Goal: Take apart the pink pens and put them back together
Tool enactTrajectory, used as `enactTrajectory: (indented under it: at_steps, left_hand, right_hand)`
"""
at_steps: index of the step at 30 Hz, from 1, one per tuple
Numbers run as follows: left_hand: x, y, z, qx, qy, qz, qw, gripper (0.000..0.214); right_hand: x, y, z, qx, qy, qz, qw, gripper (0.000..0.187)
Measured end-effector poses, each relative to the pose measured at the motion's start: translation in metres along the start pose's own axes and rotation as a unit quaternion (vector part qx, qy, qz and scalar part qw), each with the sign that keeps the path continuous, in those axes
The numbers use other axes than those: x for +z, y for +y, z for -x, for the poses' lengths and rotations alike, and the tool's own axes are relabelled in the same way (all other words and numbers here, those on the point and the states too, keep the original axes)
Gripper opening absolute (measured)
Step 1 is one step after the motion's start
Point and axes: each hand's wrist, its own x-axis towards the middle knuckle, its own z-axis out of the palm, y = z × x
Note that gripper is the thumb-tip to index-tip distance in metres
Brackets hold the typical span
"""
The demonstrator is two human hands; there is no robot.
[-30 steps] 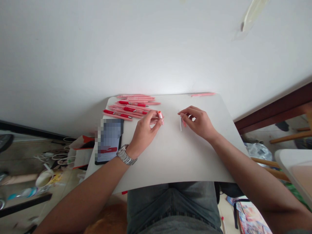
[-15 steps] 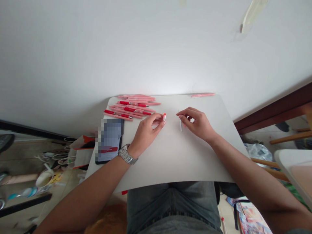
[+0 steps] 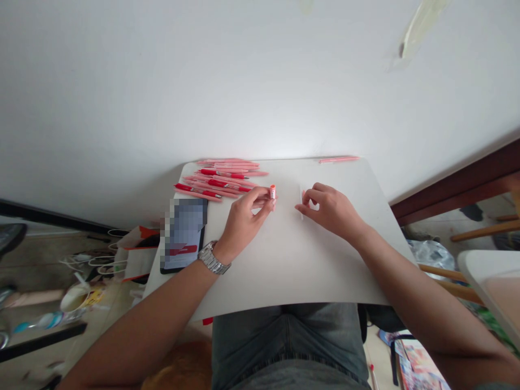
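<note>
Above the middle of the table, my left hand, with a metal watch at its wrist, pinches a small white cylinder with an orange end. The cylinder points upward out of thumb and fingers. Something pale pink shows beneath it, partly hidden by the fingers. To the right, my right hand has curled fingers closed around a thin white stick, which stands nearly upright at the fingertips. The two hands are apart.
A pile of pink pens, several with red grips, lies at the table's back left. One pink pen lies at the back right edge. A phone or tablet rests on the left side of the white table. A wall rises behind.
My right thumb and fingers have shifted on the thin white stick, the thumb now lower. The white cylinder in my left hand is slightly higher and shows more of its side.
</note>
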Motion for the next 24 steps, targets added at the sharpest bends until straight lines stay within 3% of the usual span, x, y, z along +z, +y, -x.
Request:
enactTrajectory:
  at_steps: [17, 20, 24]
  left_hand:
    - [0.001, 0.003, 0.000, 0.018, 0.010, 0.003, 1.000, 0.014]
    - [0.001, 0.006, 0.001, 0.029, 0.010, 0.008, 1.000, 0.013]
    - [0.000, 0.007, 0.003, 0.054, 0.003, -0.010, 0.999, 0.012]
  right_hand:
    - [0.001, -0.025, 0.007, -0.020, -0.078, 0.120, 0.989, 0.008]
    - [0.001, -0.025, 0.005, -0.017, -0.053, 0.075, 0.996, 0.009]
    - [-0.006, -0.020, 0.002, 0.023, 0.021, -0.093, 0.995, 0.013]
